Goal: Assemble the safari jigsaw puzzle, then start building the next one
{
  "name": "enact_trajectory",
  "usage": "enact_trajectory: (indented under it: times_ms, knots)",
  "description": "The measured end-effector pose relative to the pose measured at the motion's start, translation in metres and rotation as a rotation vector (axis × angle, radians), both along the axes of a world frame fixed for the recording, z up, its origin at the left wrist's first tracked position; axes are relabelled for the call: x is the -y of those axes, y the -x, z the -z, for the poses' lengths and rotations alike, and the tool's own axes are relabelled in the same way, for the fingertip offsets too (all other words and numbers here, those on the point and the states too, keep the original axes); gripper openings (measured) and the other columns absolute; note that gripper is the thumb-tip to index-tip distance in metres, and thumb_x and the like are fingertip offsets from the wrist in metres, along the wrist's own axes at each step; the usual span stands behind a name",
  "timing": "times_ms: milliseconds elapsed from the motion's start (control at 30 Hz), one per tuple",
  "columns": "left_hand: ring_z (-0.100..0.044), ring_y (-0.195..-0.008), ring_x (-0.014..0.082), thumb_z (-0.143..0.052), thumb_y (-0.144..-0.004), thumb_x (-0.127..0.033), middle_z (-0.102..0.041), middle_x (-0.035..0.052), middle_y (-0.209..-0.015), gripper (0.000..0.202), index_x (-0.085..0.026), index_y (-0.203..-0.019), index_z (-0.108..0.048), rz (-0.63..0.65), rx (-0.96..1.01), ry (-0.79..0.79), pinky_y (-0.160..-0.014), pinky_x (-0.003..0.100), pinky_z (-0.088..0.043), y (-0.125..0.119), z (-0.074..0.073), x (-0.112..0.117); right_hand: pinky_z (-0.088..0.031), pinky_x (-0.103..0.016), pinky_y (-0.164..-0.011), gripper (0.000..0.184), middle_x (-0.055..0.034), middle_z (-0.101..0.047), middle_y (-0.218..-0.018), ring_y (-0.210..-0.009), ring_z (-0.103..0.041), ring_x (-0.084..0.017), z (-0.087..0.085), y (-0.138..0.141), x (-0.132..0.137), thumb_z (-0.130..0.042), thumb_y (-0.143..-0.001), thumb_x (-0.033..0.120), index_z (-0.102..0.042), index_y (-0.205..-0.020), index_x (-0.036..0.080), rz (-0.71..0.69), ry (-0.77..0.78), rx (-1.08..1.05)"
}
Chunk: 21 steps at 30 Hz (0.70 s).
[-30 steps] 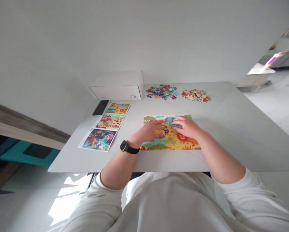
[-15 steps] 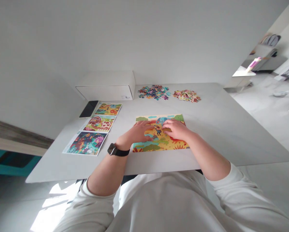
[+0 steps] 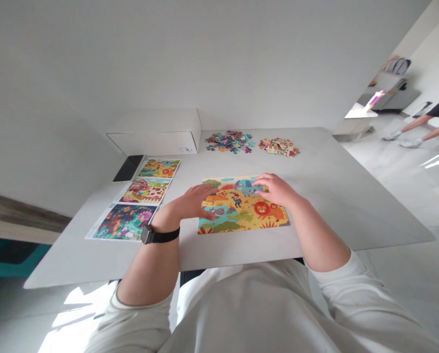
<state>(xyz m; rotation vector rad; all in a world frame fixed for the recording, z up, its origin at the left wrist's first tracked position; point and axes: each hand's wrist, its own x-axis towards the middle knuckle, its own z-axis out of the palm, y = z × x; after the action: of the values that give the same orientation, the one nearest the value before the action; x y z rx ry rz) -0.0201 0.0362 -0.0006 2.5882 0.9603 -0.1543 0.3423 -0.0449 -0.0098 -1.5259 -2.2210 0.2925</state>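
A jigsaw puzzle (image 3: 243, 208) with a bright savanna picture lies flat near the table's front edge. It shows a lion, an elephant, a crocodile and a small figure, and its pieces appear joined into one sheet. My left hand (image 3: 195, 202), with a dark watch on the wrist, is over the puzzle's left edge, fingers spread. Over the upper right part is my right hand (image 3: 274, 189), fingers apart and close to the elephant. Neither hand holds anything. Whether the fingertips touch the puzzle I cannot tell.
Two heaps of loose pieces, one dark multicoloured (image 3: 230, 142) and one pinkish (image 3: 279, 146), lie toward the wall. A white box (image 3: 151, 142), a phone (image 3: 128, 168) and a sheet with three pictures (image 3: 145, 190) are on the left. Another person's legs (image 3: 430, 122) show at far right.
My hands have moved apart, the left one leftward and the right one slightly up, uncovering more of the puzzle's middle. The view has shifted a little. More of the other person shows.
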Motion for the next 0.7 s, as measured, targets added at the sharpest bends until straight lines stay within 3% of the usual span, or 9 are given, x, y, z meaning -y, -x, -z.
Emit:
enact_trajectory:
  times_ms: [167, 333, 500, 700]
  knots:
    - [-0.028, -0.168, 0.0456, -0.091, -0.071, -0.064, -0.023, 0.0174, -0.185, 0.123, -0.033, -0.175, -0.033, -0.026, -0.085, 0.020, -0.133, 0.063, -0.028, 0.007, 0.011, -0.006, -0.051, -0.050, -0.120, 0.056, -0.0140, -0.066, -0.153, -0.138, -0.066, -0.034, -0.004, 0.005, 0.009, -0.093, -0.084, 0.038, -0.078, -0.137, 0.027, -0.016, 0.166, 0.113]
    - [-0.033, -0.166, 0.0457, -0.094, -0.068, -0.058, -0.032, 0.0191, -0.182, 0.115, -0.031, -0.169, -0.046, -0.004, -0.014, -0.004, -0.133, 0.060, -0.033, 0.006, 0.019, -0.008, -0.050, -0.050, -0.122, 0.075, -0.0143, -0.057, -0.164, -0.144, -0.061, -0.038, -0.005, 0.020, 0.018, -0.098, -0.077, 0.050, -0.073, -0.145, 0.030, -0.017, 0.265, 0.249]
    - [-0.029, -0.169, 0.0431, -0.092, -0.074, -0.058, -0.028, 0.0186, -0.183, 0.112, -0.033, -0.171, -0.043, -0.010, -0.046, -0.001, -0.134, 0.066, -0.025, -0.010, 0.013, 0.002, -0.050, -0.055, -0.119, 0.068, -0.0145, -0.061, -0.159, -0.137, -0.065, -0.040, -0.009, 0.015, 0.023, -0.092, -0.082, 0.059, -0.074, -0.141, 0.031, 0.057, 0.251, 0.304]
    - [-0.024, -0.170, 0.0420, -0.087, -0.081, -0.066, -0.029, 0.0183, -0.183, 0.097, -0.032, -0.165, -0.052, 0.004, 0.006, -0.043, -0.135, 0.073, -0.013, -0.069, 0.013, 0.023, -0.048, -0.057, -0.119, 0.053, -0.0154, -0.068, -0.149, -0.136, -0.066, -0.040, -0.017, -0.019, 0.036, -0.080, -0.093, 0.059, -0.073, -0.133, 0.025, 0.220, 0.309, 0.370]
